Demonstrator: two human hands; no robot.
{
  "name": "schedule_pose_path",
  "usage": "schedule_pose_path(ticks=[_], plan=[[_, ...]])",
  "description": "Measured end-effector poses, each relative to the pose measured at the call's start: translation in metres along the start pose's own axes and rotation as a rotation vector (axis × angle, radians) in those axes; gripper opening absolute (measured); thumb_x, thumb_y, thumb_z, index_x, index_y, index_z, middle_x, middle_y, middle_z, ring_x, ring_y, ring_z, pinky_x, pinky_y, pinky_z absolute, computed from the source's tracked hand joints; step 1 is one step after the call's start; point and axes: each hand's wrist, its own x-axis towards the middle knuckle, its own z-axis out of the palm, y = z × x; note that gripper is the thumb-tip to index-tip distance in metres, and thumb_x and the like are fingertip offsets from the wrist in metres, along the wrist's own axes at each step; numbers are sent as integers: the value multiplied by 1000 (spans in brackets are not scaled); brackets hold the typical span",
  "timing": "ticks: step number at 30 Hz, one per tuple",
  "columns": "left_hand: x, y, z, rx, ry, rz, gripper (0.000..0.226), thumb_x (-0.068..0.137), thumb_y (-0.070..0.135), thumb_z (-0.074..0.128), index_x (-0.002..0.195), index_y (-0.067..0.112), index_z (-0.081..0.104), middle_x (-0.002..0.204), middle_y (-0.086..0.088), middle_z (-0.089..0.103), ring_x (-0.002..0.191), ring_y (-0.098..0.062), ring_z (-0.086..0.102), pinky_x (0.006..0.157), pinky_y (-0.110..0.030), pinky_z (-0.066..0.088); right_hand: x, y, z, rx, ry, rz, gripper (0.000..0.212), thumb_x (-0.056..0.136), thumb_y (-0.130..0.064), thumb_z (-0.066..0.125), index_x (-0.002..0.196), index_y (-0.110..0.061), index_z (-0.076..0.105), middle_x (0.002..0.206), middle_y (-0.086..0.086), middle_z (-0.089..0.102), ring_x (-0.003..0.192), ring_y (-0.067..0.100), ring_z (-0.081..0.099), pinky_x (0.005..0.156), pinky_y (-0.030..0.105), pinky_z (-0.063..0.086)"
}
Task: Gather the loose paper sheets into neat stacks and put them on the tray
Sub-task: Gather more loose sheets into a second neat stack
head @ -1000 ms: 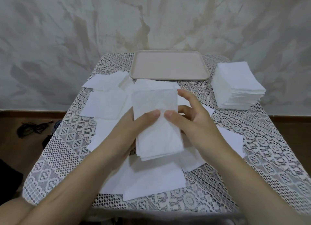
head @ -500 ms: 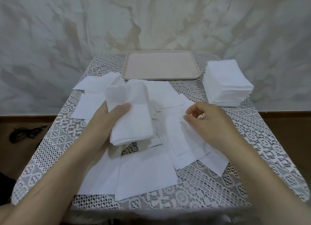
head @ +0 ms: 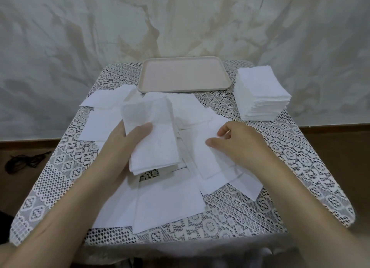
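My left hand [head: 122, 147] grips a small stack of white paper sheets [head: 158, 139], thumb on top, held just above the table's middle. My right hand [head: 238, 145] pinches the far edge of a loose white sheet [head: 202, 157] lying to the right of that stack. Several more loose sheets [head: 168, 199] lie scattered and overlapping on the lace cloth, some at the left [head: 100, 123]. The beige tray [head: 184, 75] sits at the far middle of the table with nothing on it.
A tall neat pile of white sheets [head: 260, 93] stands at the far right of the table, beside the tray. The lace tablecloth [head: 280, 167] covers a small table against a marbled wall. A dark cable [head: 26, 161] lies on the floor at the left.
My right hand left the stack and went right to a loose sheet, which it now pinches. My left hand keeps the stack, shifted slightly left.
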Motion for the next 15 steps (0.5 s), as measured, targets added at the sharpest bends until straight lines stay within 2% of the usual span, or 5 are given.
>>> schedule_pose_path(ticks=[2, 4, 7, 13, 15], plan=[[-1, 0, 0, 2, -4, -1, 31, 104, 25, 59, 135, 25, 63, 120, 7, 79, 109, -14, 76, 87, -32, 59, 1, 0, 0, -13, -15, 6, 33, 85, -50, 76, 102, -25, 63, 94, -14, 60, 91, 13, 60, 74, 31, 41], [-2, 0, 1, -1, 0, -3, 32, 104, 25, 60, 136, 24, 62, 121, 6, 78, 111, -16, 75, 92, -37, 56, 4, 3, 2, 33, -31, -2, 28, 85, -45, 78, 97, -24, 64, 86, -13, 60, 80, 11, 59, 67, 30, 39], [-1, -1, 1, -10, 9, -6, 31, 103, 25, 60, 134, 24, 63, 120, 5, 79, 110, -16, 76, 89, -35, 58, 10, 7, 5, 129, -22, -53, 20, 85, -34, 80, 85, -21, 64, 72, -11, 57, 66, 10, 53, 62, 29, 36], [0, -1, 1, -13, -7, -6, 29, 103, 24, 59, 131, 24, 65, 118, 5, 79, 108, -15, 76, 82, -28, 63, 20, 14, 4, 289, 8, -96, 19, 88, -26, 77, 80, -21, 60, 60, -10, 55, 58, 14, 49, 61, 30, 34], [0, -1, 1, -15, -5, -9, 29, 103, 24, 59, 131, 23, 65, 118, 4, 79, 108, -15, 76, 83, -31, 63, 21, 15, 0, 384, -7, -120, 16, 90, -21, 76, 82, -20, 61, 61, -4, 61, 59, 19, 52, 64, 32, 38]])
